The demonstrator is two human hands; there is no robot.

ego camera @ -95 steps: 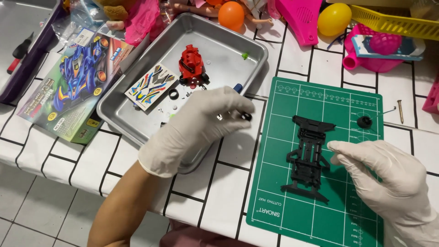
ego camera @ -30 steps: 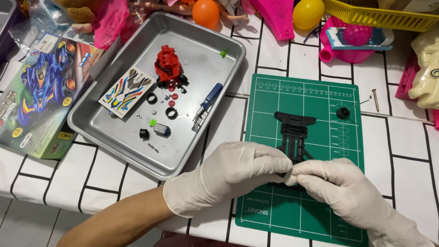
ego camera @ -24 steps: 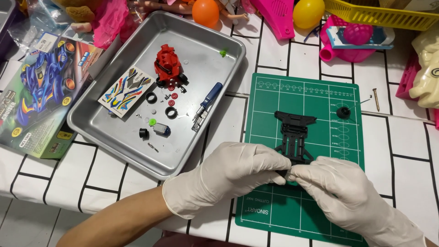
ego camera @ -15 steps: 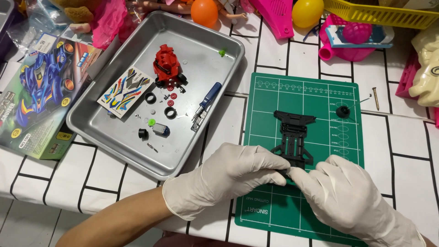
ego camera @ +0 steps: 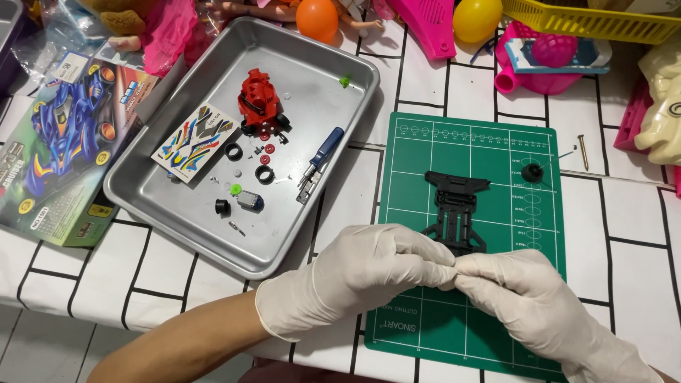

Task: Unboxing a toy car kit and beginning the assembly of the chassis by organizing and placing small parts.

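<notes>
A black toy-car chassis (ego camera: 456, 206) lies on a green cutting mat (ego camera: 496, 340). Both my hands wear white gloves. My left hand (ego camera: 369, 276) and my right hand (ego camera: 539, 305) meet fingertip to fingertip over the chassis's near end and pinch it there. That end, and anything small between the fingers, is hidden. A small black round part (ego camera: 531, 172) sits on the mat's far right.
A metal tray (ego camera: 177, 234) on the left holds a red car body (ego camera: 259, 99), a sticker sheet (ego camera: 193, 142), a blue-handled screwdriver (ego camera: 323, 159) and several small rings. A kit box (ego camera: 64, 156) lies further left. Toys and balls (ego camera: 317, 18) line the far edge. A screw (ego camera: 583, 150) rests on the tiles.
Three seconds ago my left hand was at the tray's edge by the screwdriver; it has since come to the chassis beside my right hand. In the last second the fingers barely shift.
</notes>
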